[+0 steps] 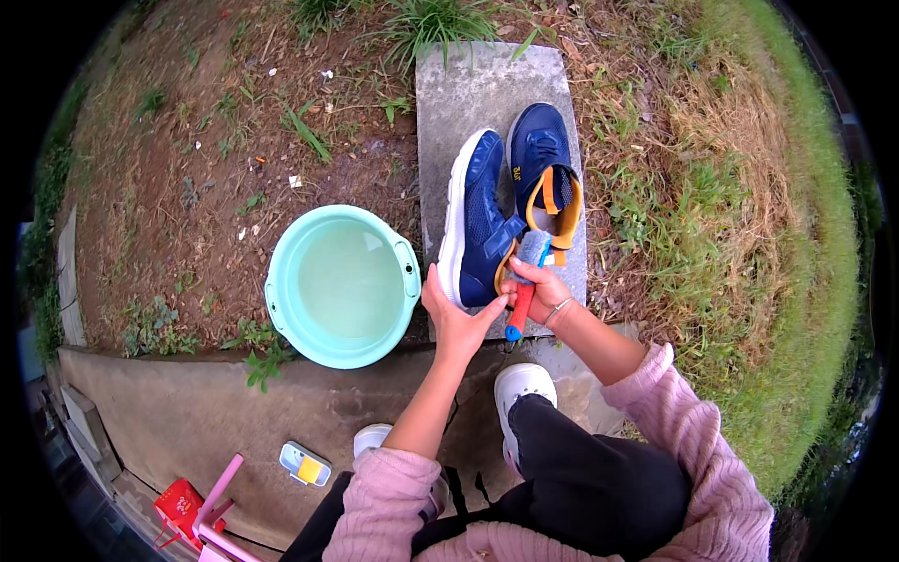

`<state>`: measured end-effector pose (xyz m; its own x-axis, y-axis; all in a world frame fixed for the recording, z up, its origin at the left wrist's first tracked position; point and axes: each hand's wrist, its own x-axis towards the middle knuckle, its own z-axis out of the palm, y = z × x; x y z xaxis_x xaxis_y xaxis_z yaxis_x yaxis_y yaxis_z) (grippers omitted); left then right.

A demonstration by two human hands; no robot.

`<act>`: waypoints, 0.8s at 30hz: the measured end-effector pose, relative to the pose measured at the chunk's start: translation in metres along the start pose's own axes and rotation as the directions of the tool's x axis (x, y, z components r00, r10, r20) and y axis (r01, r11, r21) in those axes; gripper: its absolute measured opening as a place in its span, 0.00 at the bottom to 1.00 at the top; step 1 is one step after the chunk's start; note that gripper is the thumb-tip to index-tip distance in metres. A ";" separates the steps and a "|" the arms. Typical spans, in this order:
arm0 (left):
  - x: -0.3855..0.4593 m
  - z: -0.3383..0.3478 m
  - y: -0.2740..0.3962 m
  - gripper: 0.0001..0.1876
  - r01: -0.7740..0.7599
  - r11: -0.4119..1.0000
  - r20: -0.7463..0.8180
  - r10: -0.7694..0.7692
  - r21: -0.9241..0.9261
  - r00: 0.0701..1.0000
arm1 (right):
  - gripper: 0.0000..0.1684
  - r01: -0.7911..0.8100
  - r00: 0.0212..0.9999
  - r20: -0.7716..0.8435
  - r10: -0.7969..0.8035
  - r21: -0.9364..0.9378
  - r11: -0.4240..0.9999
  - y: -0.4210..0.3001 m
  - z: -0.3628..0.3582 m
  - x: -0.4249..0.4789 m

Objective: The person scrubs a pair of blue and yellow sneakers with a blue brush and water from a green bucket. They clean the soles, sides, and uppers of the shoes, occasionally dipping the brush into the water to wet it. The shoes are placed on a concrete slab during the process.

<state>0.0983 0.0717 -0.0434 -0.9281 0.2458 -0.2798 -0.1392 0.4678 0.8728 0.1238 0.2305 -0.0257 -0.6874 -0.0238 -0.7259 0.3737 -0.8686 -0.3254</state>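
Observation:
A navy blue sneaker (480,197) with a thick white sole is tipped on its side on a stone slab (484,84). My left hand (458,317) grips its heel, thumb towards the shoe's opening and fingers along the sole. In my right hand (544,293) is a scrub brush (520,310) with a red and blue handle and grey bristles. The fingers of that hand also reach the sneaker's collar. Just beyond the brush, a matching sneaker (542,144) with an orange-yellow lining stands upright on the slab.
Left of the slab sits a mint-green plastic basin (343,216) holding cloudy water. On the concrete lies a small soap dish (293,453) with a yellow bar (310,470). A red bag (180,504) and a pink plastic frame (216,485) are at lower left. Grass (744,267) borders the right.

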 end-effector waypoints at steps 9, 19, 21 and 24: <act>-0.003 -0.013 0.044 0.53 0.202 0.947 -0.019 -0.204 0.250 0.979 | 0.42 0.213 0.970 -0.047 -0.240 -0.323 0.922 -0.006 0.019 -0.042; -0.038 -0.021 0.015 0.56 0.113 0.862 -0.005 -0.127 0.493 0.992 | 0.43 0.083 0.831 0.190 -0.522 -0.971 -0.223 -0.013 0.012 -0.056; -0.041 -0.025 0.006 0.57 0.118 0.865 -0.021 -0.123 0.488 0.992 | 0.43 0.108 0.745 0.368 -0.556 -0.890 -0.443 -0.022 0.051 -0.056; -0.039 -0.019 0.003 0.59 0.126 0.888 -0.052 -0.115 0.443 0.992 | 0.33 0.132 0.760 0.443 -0.475 -0.822 -0.554 -0.015 0.073 -0.036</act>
<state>0.1277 0.0476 -0.0218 -0.9227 0.1456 -0.3570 -0.0877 0.8224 0.5621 0.0977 0.2078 0.0499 -0.9760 0.1757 -0.1291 0.2140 0.8851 -0.4132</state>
